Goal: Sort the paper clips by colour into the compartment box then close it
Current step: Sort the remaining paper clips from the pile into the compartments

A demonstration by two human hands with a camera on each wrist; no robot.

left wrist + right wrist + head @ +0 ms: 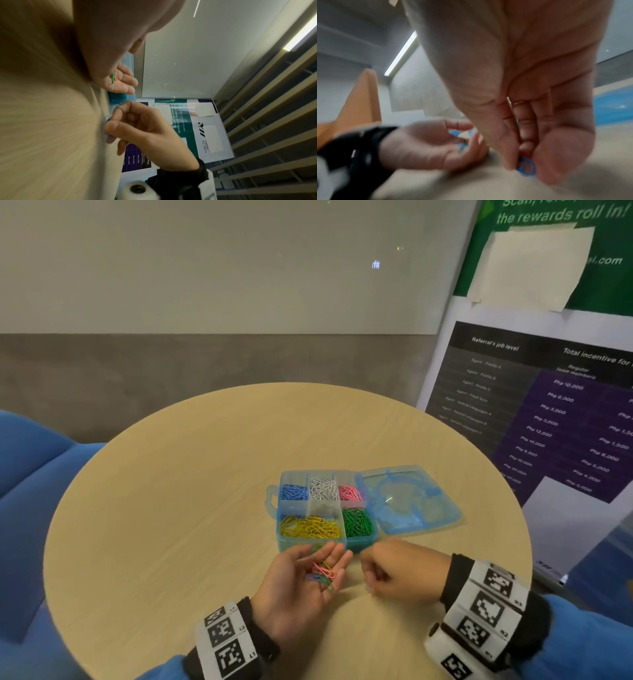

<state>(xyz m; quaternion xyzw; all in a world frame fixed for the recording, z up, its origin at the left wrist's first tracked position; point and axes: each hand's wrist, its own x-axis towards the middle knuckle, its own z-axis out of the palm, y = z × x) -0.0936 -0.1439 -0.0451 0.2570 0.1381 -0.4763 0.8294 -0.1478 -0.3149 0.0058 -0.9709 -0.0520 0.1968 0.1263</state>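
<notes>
The clear blue compartment box (345,510) stands open on the round table (171,508), its lid (411,501) lying flat to the right. Its compartments hold blue (294,492), white (323,487), pink (349,493), yellow (310,527) and green (358,522) paper clips. My left hand (325,556) lies palm up in front of the box, carrying a few mixed clips (323,573) on relaxed fingers. Just to its right, my right hand (373,583) pinches a blue paper clip (526,167) against the table top with thumb and fingertips.
A tall printed poster board (548,405) leans at the table's right edge. Blue upholstered seating (27,474) curves around the left side. A grey wall stands behind the table.
</notes>
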